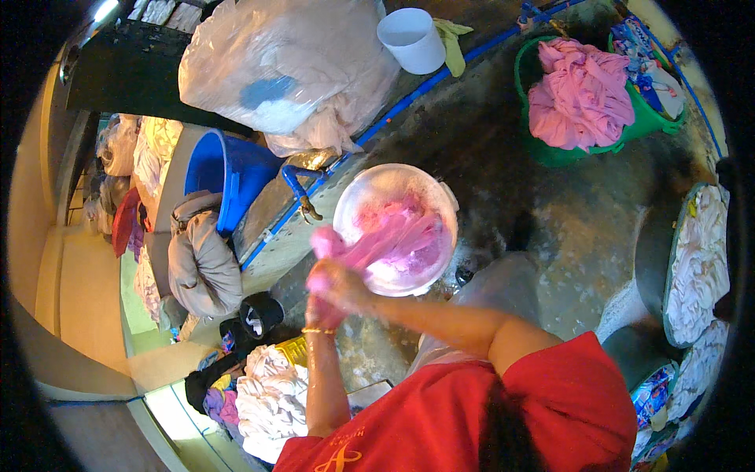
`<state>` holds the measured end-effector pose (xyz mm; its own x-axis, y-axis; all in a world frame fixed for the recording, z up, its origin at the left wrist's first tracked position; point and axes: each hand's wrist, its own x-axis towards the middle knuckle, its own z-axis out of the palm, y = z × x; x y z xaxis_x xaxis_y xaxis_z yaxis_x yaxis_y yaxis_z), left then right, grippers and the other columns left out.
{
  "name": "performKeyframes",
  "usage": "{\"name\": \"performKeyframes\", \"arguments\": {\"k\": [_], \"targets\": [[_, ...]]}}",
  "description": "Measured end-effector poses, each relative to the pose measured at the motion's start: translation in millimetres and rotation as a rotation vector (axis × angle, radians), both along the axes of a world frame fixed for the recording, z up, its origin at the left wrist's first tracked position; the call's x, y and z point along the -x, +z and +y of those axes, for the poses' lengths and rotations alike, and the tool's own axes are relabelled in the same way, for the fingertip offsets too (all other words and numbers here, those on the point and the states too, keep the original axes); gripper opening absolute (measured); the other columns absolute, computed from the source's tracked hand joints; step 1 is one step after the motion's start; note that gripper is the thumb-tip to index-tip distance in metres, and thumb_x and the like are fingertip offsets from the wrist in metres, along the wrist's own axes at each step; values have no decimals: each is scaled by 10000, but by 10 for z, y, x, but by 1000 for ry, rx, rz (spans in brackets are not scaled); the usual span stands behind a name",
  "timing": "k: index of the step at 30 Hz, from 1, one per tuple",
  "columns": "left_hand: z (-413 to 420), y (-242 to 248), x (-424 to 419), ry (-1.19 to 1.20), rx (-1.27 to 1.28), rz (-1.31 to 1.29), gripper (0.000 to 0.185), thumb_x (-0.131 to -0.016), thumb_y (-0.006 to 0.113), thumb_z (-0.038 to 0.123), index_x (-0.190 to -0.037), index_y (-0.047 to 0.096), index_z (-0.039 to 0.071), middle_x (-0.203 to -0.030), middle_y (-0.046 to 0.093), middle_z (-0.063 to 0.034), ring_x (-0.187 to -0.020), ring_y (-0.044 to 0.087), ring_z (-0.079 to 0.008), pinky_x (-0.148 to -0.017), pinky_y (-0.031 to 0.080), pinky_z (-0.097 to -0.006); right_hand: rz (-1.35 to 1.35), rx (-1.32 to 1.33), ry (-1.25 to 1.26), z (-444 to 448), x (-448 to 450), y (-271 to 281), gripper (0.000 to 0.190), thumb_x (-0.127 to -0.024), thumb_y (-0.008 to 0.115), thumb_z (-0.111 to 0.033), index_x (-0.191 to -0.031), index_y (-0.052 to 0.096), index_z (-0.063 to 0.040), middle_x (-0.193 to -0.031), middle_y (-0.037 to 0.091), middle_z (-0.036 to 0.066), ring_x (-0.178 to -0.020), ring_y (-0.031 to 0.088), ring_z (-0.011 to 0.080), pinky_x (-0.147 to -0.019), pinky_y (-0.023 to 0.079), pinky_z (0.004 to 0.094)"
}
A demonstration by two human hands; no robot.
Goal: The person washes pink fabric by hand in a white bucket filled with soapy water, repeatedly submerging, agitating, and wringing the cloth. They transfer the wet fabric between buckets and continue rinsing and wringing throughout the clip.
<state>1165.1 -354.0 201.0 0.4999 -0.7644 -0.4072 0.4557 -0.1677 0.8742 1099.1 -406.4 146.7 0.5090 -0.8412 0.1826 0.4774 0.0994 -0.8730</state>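
Both my hands grip a wet pink cloth [377, 245] that stretches down into a round white basin [352, 187]. My left hand [323, 310], with a gold-coloured bracelet at its wrist, is partly covered by the other hand. Crossing over it from the right, my right hand [345, 283] closes round the twisted fabric, slightly blurred. A bunched end of the cloth sticks out above my fists, just left of the basin's rim. More pink fabric and pinkish suds lie inside the basin.
A blue pipe with a brass tap [307, 209] runs beside the basin. Behind stand a blue bin [253, 168], a large plastic bag [295, 65] and a white bucket [413, 44]. Pink laundry [581, 97] heaps a green tub. White laundry [271, 398] lies lower left; tubs of whites [699, 265] stand right.
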Motion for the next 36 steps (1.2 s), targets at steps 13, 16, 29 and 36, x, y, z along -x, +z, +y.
{"name": "performKeyframes", "arguments": {"k": [13,16,29,36], "targets": [[-270,224,190,-170,61,-721,500,-774,651,233,-1224,498,78,-1204,533,-93,-1130,500,-239,-954,440,-357,126,273,-148,-864,209,3,403,-761,647,-315,-1074,591,-67,-909,632,128,-905,597,365,-802,477,410],[-94,566,-123,105,56,-701,486,-801,620,295,-1224,499,89,-1191,531,-77,-1098,505,-235,-926,449,-361,197,462,-145,-687,280,-191,461,-724,711,-336,-1066,553,-70,-944,606,125,-907,580,343,-769,457,410],[69,306,-362,-13,-228,207,510,-858,541,411,-1258,478,101,-1142,535,-67,-999,519,-224,-844,470,-338,415,-19,-209,-438,458,-1002,177,-627,619,-50,-802,602,-63,-838,623,114,-765,604,272,-715,488,367],[54,-539,301,73,-27,674,325,-836,566,294,-1078,560,78,-994,593,-66,-869,570,-201,-740,493,-371,-22,210,93,142,349,713,195,-649,693,-201,-777,629,-68,-716,623,102,-666,626,277,-630,485,398]]}}
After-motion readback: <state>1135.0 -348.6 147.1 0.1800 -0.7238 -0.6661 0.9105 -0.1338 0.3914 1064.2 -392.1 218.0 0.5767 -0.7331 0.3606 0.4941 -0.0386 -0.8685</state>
